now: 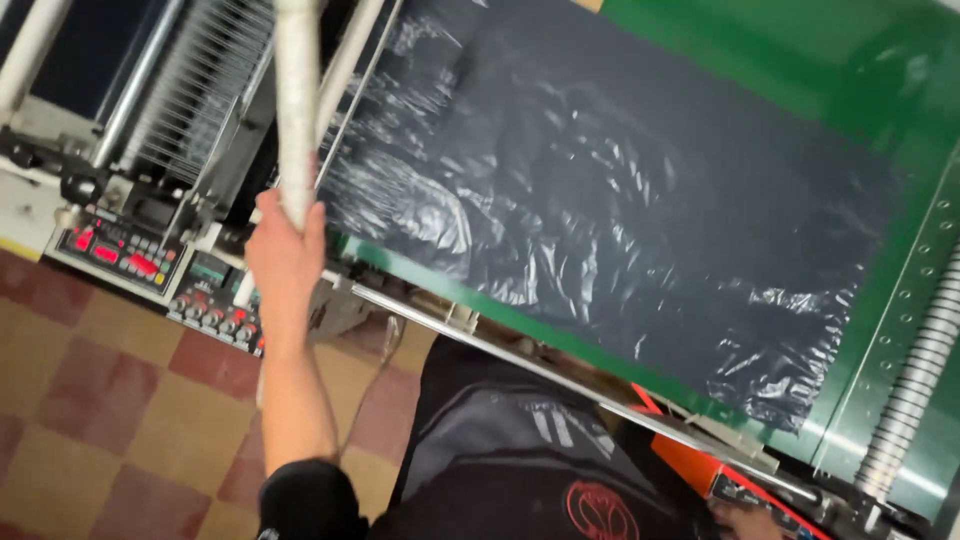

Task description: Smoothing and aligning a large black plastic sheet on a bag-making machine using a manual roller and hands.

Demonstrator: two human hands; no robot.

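My left hand [284,250] reaches forward with its fingers closed around the lower end of a long white tube [296,110] wrapped in clear film. The tube runs up and out of the top of the view. Beside it, a stack of black plastic sheets [610,200] lies spread on the green machine table [850,70], wrinkled and glossy. A small patch of what may be my right hand [748,522] shows at the bottom edge under an orange machine part [690,462]; its fingers are hidden.
A control panel [125,255] with red displays and buttons sits left of my hand. Metal rollers and white bars [180,80] fill the upper left. A steel rail [520,365] edges the table. A ribbed hose [915,390] is at the right. The floor [90,400] is checkered tile.
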